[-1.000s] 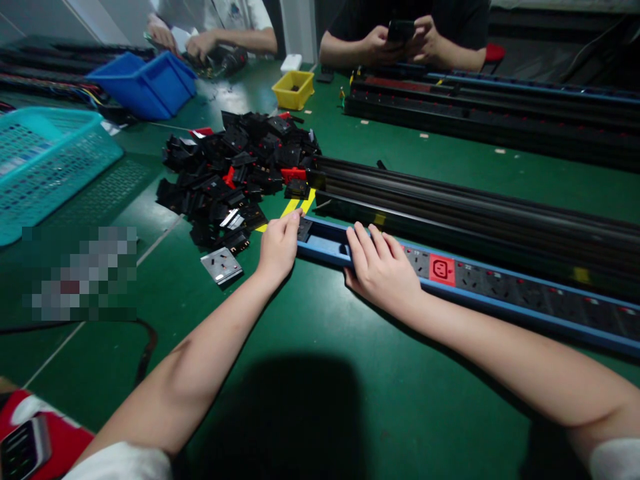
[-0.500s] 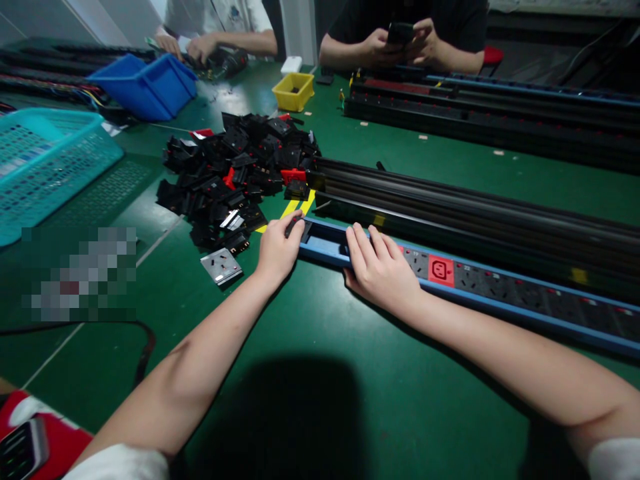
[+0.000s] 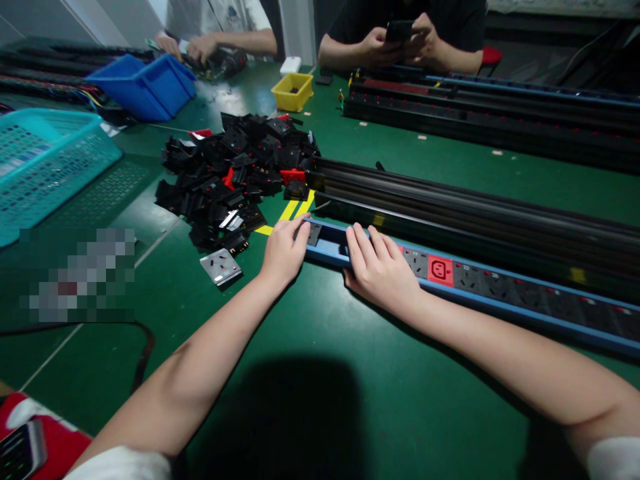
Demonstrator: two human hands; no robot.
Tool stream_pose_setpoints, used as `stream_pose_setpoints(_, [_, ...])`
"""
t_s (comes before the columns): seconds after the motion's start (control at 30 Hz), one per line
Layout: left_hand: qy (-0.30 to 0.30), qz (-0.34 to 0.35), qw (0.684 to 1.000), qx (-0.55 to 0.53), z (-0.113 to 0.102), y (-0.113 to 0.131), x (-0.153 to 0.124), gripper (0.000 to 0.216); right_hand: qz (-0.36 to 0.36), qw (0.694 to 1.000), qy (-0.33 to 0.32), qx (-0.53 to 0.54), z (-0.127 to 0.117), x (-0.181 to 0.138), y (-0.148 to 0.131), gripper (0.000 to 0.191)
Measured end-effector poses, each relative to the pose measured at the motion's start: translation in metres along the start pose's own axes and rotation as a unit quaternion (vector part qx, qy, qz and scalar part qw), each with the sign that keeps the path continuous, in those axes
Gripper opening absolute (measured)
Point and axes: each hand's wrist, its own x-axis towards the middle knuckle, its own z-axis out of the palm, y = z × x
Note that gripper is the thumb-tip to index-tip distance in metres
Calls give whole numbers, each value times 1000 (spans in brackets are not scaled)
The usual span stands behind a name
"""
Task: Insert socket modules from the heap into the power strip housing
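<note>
A long blue power strip rail (image 3: 505,293) lies across the green table, fitted with black sockets and one red socket (image 3: 441,270). My left hand (image 3: 283,248) is at the rail's open left end, fingers pinched on a black socket module (image 3: 313,233) that sits in the channel. My right hand (image 3: 381,265) lies palm down on the rail just to the right, fingers stretched flat over the sockets. A pile of loose black and red socket modules (image 3: 235,173) lies beyond my left hand.
A single grey-faced module (image 3: 221,265) lies left of my left hand. Long black rails (image 3: 475,207) run behind the blue one. A teal basket (image 3: 45,167), blue bins (image 3: 145,83) and a yellow box (image 3: 293,89) stand further back. Two other people work across the table.
My left hand has slid slightly right, pushing the black module further into the rail's end. My right hand has stayed put.
</note>
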Motion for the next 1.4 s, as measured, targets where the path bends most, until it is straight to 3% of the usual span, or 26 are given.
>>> stream_pose_setpoints(0.23, [14,16,999,25,2,3,-2,36,-5,1000,-14,-18,-8,2,5,68])
stream_pose_setpoints(0.4, [36,-30,998,52,4,1,-2,18,48,995,-85,1,-15,7,16,88])
stream_pose_setpoints(0.5, [16,-29,998,53,3,0,-1,22,77,991,-106,1,-14,7,17,85])
stream_pose_setpoints(0.8, [5,0,999,46,0,3,-2,36,76,992,-101,-3,-14,6,12,83])
stream_pose_setpoints(1.13, [13,136,979,152,-3,17,-11,29,74,993,-93,-1,-14,6,12,85])
stream_pose_setpoints(1.4, [-39,248,949,189,-4,21,-14,32,73,993,-94,-1,-12,5,12,86])
